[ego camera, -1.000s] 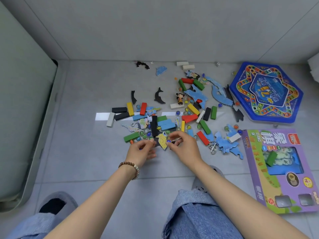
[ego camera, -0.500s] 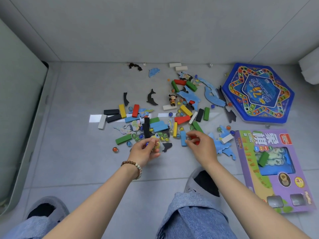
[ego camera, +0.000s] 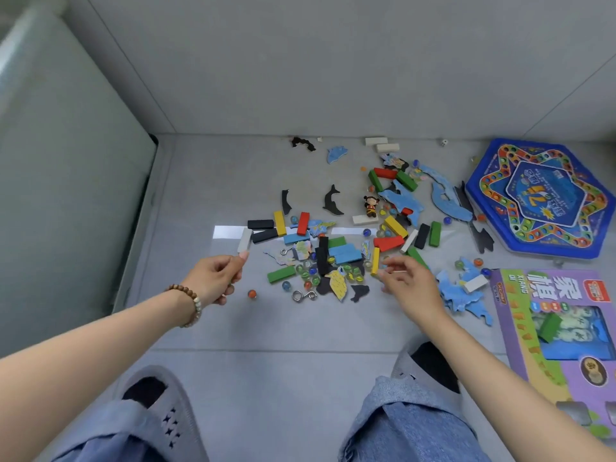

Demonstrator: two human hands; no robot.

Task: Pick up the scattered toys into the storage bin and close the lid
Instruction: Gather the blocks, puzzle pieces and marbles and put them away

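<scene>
Loosely splayed, right hand (ego camera: pixel 408 283) hovers beside a slim yellow block (ego camera: pixel 375 260); left hand (ego camera: pixel 215 278) curls, contents unclear.

Counted: one doll (ego camera: pixel 370 206); from it, one die (ego camera: pixel 442 142) at 2 o'clock, one hexagonal board (ego camera: pixel 540 198) at 3 o'clock, one purple box (ego camera: pixel 520 331) at 4 o'clock. Two metal hooks (ego camera: pixel 286 251) (ego camera: pixel 303 296) and three yellow blocks (ego camera: pixel 279 223) (ego camera: pixel 395 226) (ego camera: pixel 375 260) are logged.
</scene>
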